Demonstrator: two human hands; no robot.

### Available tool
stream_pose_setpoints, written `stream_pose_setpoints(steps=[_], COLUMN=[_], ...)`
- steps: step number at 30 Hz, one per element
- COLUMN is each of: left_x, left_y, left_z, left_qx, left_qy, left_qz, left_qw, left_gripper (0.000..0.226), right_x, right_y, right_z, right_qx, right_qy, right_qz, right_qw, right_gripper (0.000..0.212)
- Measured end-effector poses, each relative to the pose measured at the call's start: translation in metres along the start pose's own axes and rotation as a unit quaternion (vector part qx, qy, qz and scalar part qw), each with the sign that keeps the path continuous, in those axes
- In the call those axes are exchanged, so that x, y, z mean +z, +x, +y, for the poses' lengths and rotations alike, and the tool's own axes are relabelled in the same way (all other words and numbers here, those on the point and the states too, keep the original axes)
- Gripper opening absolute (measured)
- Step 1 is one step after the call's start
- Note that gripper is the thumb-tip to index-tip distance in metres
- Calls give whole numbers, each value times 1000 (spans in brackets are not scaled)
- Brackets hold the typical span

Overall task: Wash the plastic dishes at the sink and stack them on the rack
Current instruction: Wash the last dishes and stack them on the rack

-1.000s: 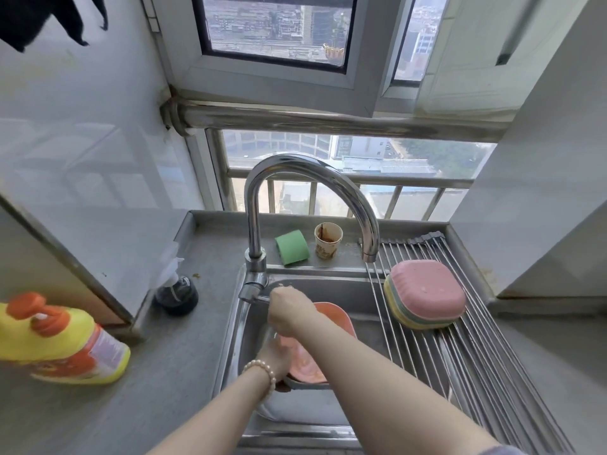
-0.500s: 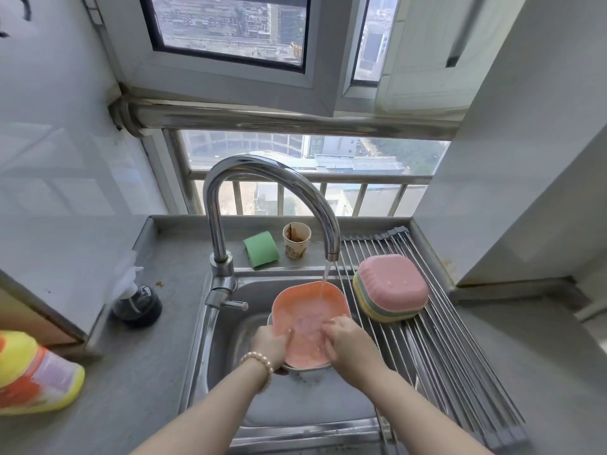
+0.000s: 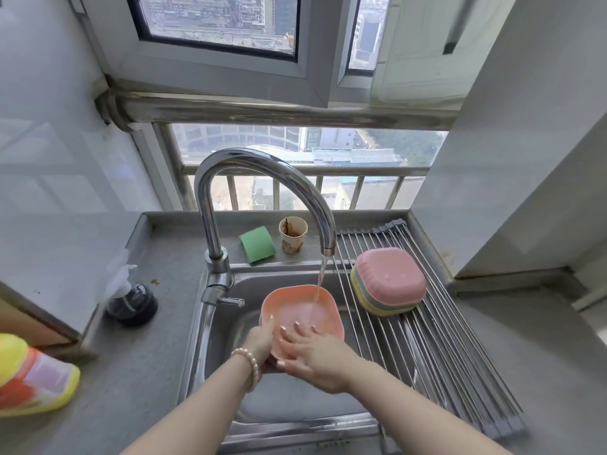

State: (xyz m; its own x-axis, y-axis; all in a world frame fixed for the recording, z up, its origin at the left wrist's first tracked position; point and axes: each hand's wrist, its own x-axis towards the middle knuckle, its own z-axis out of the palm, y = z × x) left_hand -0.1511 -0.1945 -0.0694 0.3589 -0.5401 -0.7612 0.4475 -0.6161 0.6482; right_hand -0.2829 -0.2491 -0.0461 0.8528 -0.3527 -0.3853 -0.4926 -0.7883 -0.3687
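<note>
Head view. One orange plastic dish [image 3: 300,318], squarish with rounded corners and no marked long axis, is held over the sink [image 3: 223,323] with its hollow side tilted up toward the camera, under the water stream [image 3: 319,280] from the faucet [image 3: 262,165]. The left hand [image 3: 261,343] forms the grip on the dish's near-left rim, fingers curled behind it and hidden; the right hand [image 3: 312,351] lies with straight fingers spread on the dish's inner face. On the rack [image 3: 427,339], right of the sink, one stack of dishes [image 3: 387,282] rests upside down, pink on top; the count of lower layers is hard to make out. Behind the sink on the table [image 3: 147,372] stand one green sponge [image 3: 257,245] and one paper cup [image 3: 293,234]. One yellow bottle [image 3: 29,376] is cut off at left.
</note>
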Motion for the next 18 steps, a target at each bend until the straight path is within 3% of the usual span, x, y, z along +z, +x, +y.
stream_pose_setpoints(steps=[4, 7, 8, 11, 14, 16, 18], left_x=[-3, 2, 3, 1, -1, 0, 3], left_y=[4, 4, 5, 9, 10, 8, 10], left_z=[1, 4, 3, 2, 0, -3, -6], left_qx=[-56, -92, -102, -113, -92, -70, -54], left_qy=[10, 52, 55, 58, 88, 105, 157], left_qz=[-17, -33, -36, -39, -23, -9, -11], left_qw=[998, 994, 993, 991, 992, 992, 986], left_gripper=[31, 35, 39, 57, 70, 51, 25], right_x=[18, 25, 27, 25, 19, 17, 16], right_y=[-20, -20, -19, -14, -9, -4, 4], right_z=[30, 36, 36, 37, 46, 51, 52], right_qx=[64, 120, 126, 141, 197, 259, 322], right_qy=[-48, 150, 236, 451, 509, 533, 588], right_qz=[52, 92, 99, 144, 216, 249, 261], right_qw=[995, 977, 958, 869, 810, 766, 695], right_gripper=[54, 23, 16, 27, 26, 31, 33])
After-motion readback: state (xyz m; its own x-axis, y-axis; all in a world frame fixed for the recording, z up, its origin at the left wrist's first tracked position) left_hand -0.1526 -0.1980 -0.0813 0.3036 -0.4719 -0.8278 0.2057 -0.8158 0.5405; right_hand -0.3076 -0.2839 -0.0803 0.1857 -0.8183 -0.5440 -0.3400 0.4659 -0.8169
